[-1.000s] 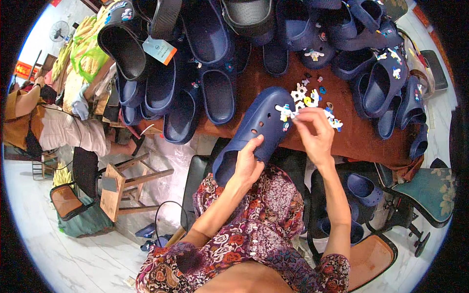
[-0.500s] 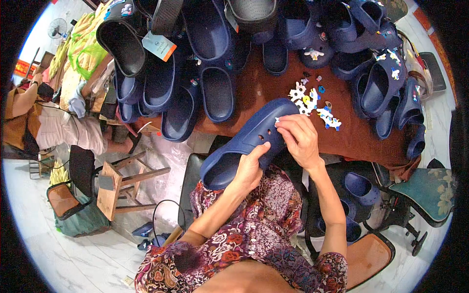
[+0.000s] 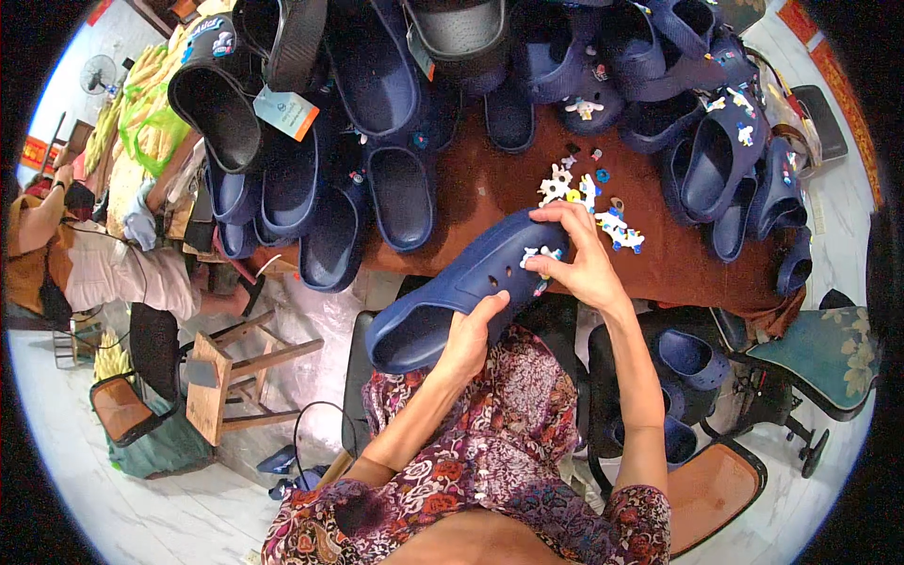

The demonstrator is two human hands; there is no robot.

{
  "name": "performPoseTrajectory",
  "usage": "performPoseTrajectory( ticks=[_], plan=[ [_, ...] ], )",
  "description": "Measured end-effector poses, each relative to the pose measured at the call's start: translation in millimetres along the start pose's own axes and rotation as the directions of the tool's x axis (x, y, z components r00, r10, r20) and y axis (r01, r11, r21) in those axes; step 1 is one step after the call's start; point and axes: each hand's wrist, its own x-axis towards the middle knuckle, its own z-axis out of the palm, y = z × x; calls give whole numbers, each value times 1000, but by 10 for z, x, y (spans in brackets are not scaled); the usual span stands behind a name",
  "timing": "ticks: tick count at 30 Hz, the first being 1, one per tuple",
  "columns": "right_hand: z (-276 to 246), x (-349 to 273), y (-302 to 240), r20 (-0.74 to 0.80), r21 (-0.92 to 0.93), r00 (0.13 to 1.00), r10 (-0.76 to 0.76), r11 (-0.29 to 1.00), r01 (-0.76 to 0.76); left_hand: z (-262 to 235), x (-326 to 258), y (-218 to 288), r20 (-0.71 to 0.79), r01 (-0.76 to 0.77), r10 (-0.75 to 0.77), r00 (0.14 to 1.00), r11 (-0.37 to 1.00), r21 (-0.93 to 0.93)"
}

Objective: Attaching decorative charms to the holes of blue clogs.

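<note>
A navy clog (image 3: 463, 281) is tilted above my lap, toe pointing up and right. My left hand (image 3: 467, 341) is closed around its near side, thumb on the upper beside the vent holes. At the toe, my right hand (image 3: 591, 271) curls its fingers over the far edge. Its thumb presses by a small white and blue charm (image 3: 538, 254) set on the upper; part of that charm is behind the thumb. Beyond the toe, several loose charms (image 3: 618, 230), white, blue and yellow, lie on the brown tabletop (image 3: 476, 179).
Navy clogs (image 3: 400, 196) crowd the table's far and left sides, with a black tagged clog (image 3: 215, 118) among them. More clogs (image 3: 692, 358) rest on a chair at my right. A wooden stool (image 3: 218, 391) stands left; a person's leg (image 3: 221, 299) shows beyond it.
The right hand has opened wider and moved from pinching at the upper to bracing the toe. A white and blue charm now shows on the clog. The clog sits slightly lower and further left.
</note>
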Motion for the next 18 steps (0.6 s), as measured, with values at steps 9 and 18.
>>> performPoseTrajectory(
  ticks=[9,18],
  plan=[
    [-44,45,181,243,150,961,132,974,-172,-63,7,-92,-21,-28,30,999,997,76],
    [-21,17,274,313,236,939,140,946,-220,-57,-82,-35,-43,112,-107,993,987,114]
  ],
)
